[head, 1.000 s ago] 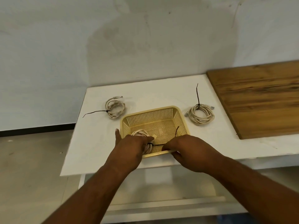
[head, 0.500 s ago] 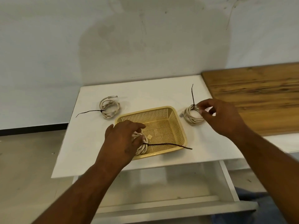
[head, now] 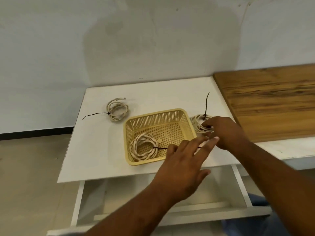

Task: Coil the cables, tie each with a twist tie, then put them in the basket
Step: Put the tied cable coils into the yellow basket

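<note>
A yellow perforated basket sits on the white table. Inside it, at the front left, lies a coiled cream cable bound with a black twist tie whose tail runs right. My left hand hovers over the basket's front right corner, fingers straight and holding nothing. Right of the basket lies a second tied coil, its tie standing upright. My right hand grips this coil with curled fingers. A third tied coil rests left of the basket, its tie pointing left.
A wooden board covers the surface to the right. The white table ends close in front of the basket. Below it an open white drawer juts toward me. A grey wall stands behind.
My left hand let go of the coil in the basket and drew back to the right, fingers spread. My right hand closed its fingers on the right coil.
</note>
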